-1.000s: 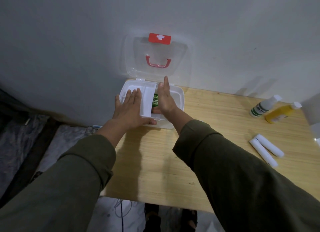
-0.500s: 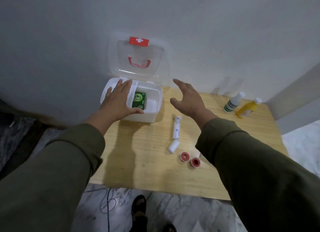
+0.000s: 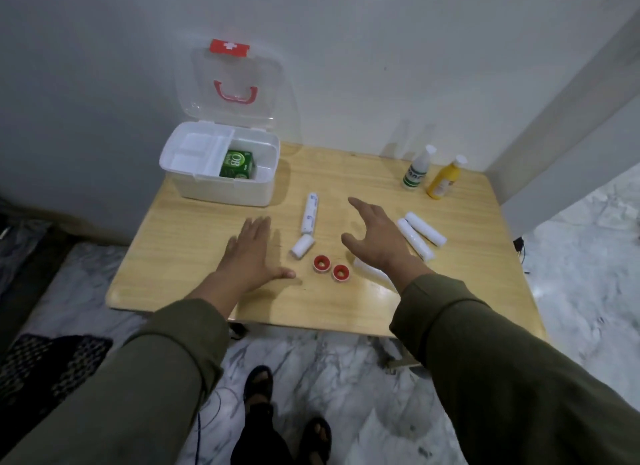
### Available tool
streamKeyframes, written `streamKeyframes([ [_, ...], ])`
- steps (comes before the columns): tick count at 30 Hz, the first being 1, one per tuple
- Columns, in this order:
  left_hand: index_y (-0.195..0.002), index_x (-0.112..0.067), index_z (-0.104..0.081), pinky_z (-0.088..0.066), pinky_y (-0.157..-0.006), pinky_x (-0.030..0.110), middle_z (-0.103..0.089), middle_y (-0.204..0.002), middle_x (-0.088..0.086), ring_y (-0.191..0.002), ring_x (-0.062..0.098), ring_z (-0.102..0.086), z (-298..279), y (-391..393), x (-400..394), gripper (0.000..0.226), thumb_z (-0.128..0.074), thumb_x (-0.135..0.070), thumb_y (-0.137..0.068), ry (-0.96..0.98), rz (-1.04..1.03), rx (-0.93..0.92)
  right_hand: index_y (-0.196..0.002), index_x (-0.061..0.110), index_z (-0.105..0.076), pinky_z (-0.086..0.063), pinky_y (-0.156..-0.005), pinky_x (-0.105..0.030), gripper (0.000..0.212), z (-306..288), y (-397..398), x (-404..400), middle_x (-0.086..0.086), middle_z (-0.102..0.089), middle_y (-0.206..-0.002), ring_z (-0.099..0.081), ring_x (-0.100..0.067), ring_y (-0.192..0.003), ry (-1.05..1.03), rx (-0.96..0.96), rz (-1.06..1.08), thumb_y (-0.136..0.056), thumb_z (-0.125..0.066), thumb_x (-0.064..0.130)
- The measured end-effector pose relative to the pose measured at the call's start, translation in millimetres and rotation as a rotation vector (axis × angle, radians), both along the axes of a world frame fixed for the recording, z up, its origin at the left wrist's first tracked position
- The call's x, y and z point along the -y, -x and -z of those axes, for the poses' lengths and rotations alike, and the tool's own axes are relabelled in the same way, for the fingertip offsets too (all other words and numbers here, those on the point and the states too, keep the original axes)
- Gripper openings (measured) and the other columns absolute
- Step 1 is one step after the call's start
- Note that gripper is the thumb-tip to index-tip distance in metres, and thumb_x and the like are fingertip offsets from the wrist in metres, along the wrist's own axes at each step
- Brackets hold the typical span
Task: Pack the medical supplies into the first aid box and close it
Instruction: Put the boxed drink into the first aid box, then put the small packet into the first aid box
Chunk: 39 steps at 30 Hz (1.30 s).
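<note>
**Reaching across loose supplies beside an open box**

Hovering low, the right hand (image 3: 377, 246) has its fingers spread and slightly curved, holding nothing; the left hand (image 3: 251, 256) lies flat on the table (image 3: 173, 256), fingers straight and close together. Just left of the right thumb sit two red tape rolls (image 3: 330, 267), and a careless sweep could likely send them rolling off the near edge. Beyond the right fingertips lie paired white bandage rolls (image 3: 420, 237); between the hands lie a long wrapped roll (image 3: 310, 217) and a short one (image 3: 302, 246). Two bottles (image 3: 431, 173) stand well beyond the fingers and might tip if knocked. Farther ahead of the left fingertips, the first aid box (image 3: 221, 187) stands open, lid (image 3: 235, 80) upright; inside are a white tray (image 3: 197, 152) and a green carton (image 3: 238, 164).
</note>
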State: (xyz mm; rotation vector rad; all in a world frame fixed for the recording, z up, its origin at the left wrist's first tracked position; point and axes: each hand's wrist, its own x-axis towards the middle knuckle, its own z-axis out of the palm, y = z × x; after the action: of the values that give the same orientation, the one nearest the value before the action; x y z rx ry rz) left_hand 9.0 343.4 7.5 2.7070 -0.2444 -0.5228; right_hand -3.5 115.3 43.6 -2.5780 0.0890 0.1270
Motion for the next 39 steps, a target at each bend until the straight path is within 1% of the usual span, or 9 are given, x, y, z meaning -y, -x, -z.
streamKeyframes([
  [4, -0.149, -0.011, 0.013, -0.005, -0.119, 0.046, 0.014, -0.16, 0.007, -0.147, 0.024, 0.013, 29, 26, 22, 0.126, -0.069, -0.063, -0.068, -0.079, -0.024, -0.158, -0.146, 0.027, -0.027, -0.035, -0.099, -0.029, 0.071, 13, 20, 14, -0.006, -0.036, -0.147, -0.039, -0.02, -0.131, 0.003, 0.004, 0.009, -0.083, -0.061, 0.027],
  [8, -0.149, -0.009, 0.014, -0.003, -0.118, 0.049, 0.018, -0.159, 0.01, -0.147, 0.026, 0.015, 40, 32, 33, 0.124, -0.065, -0.065, -0.071, -0.162, -0.035, -0.13, -0.146, 0.029, -0.026, -0.034, -0.101, -0.028, 0.075, 28, 33, 34, -0.005, -0.037, -0.147, -0.035, -0.018, -0.135, -0.003, -0.02, 0.028, -0.082, -0.065, 0.029],
  [17, -0.149, -0.01, 0.012, -0.004, -0.118, 0.051, 0.019, -0.158, 0.01, -0.146, 0.027, 0.015, 44, 28, 38, 0.125, -0.068, -0.063, -0.07, -0.205, -0.036, -0.143, -0.147, 0.029, -0.022, -0.035, -0.106, -0.038, 0.084, 60, 61, 67, -0.006, -0.034, -0.149, -0.032, -0.023, -0.137, 0.131, -0.132, 0.035, -0.078, -0.07, 0.035],
  [22, -0.149, -0.009, 0.011, -0.005, -0.117, 0.052, 0.018, -0.158, 0.01, -0.146, 0.028, 0.015, 45, 27, 39, 0.125, -0.068, -0.063, -0.069, -0.223, -0.03, -0.143, -0.147, 0.028, -0.023, -0.035, -0.105, -0.04, 0.079, 65, 65, 68, -0.012, -0.039, -0.144, -0.038, -0.029, -0.13, 0.13, -0.162, 0.053, -0.082, -0.068, 0.026],
  [25, -0.149, -0.009, 0.011, -0.006, -0.117, 0.052, 0.018, -0.158, 0.01, -0.147, 0.028, 0.014, 45, 26, 39, 0.126, -0.069, -0.063, -0.068, -0.226, -0.033, -0.14, -0.147, 0.027, -0.021, -0.039, -0.099, -0.039, 0.082, 63, 61, 66, -0.015, -0.043, -0.135, -0.042, -0.031, -0.122, 0.109, -0.148, 0.076, -0.081, -0.069, 0.021],
  [27, -0.149, -0.009, 0.011, -0.007, -0.117, 0.052, 0.017, -0.159, 0.01, -0.147, 0.029, 0.014, 45, 26, 39, 0.126, -0.069, -0.064, -0.068, -0.229, -0.03, -0.137, -0.147, 0.026, -0.019, -0.039, -0.098, -0.037, 0.085, 59, 56, 65, -0.015, -0.04, -0.137, -0.042, -0.029, -0.123, 0.082, -0.147, 0.095, -0.08, -0.07, 0.019],
  [32, -0.15, -0.01, 0.009, -0.007, -0.117, 0.05, 0.015, -0.159, 0.01, -0.147, 0.028, 0.011, 44, 27, 37, 0.126, -0.069, -0.063, -0.067, -0.207, -0.041, -0.117, -0.147, 0.016, -0.023, -0.031, -0.108, -0.032, 0.087, 38, 37, 57, -0.008, -0.039, -0.147, -0.038, -0.024, -0.134, -0.172, 0.033, 0.229, -0.076, -0.075, 0.016],
  [36, -0.149, -0.012, -0.009, -0.027, -0.114, 0.044, -0.013, -0.158, 0.008, -0.145, 0.026, -0.017, 38, 26, 28, 0.119, -0.074, -0.061, -0.063, -0.072, -0.084, -0.062, -0.147, 0.017, -0.022, -0.031, -0.111, -0.033, 0.085, 8, 16, 43, -0.007, -0.04, -0.147, -0.037, -0.023, -0.136, -0.248, 0.17, 0.245, -0.079, -0.074, 0.021],
  [39, -0.151, -0.017, -0.007, -0.026, -0.114, 0.038, -0.014, -0.159, 0.003, -0.145, 0.021, -0.018, 18, 20, 12, 0.113, -0.074, -0.055, -0.068, 0.017, -0.132, 0.008, -0.146, 0.017, -0.026, -0.031, -0.108, -0.03, 0.086, -17, -3, 27, -0.007, -0.044, -0.145, -0.038, -0.022, -0.136, -0.306, 0.235, 0.238, -0.077, -0.076, 0.027],
])
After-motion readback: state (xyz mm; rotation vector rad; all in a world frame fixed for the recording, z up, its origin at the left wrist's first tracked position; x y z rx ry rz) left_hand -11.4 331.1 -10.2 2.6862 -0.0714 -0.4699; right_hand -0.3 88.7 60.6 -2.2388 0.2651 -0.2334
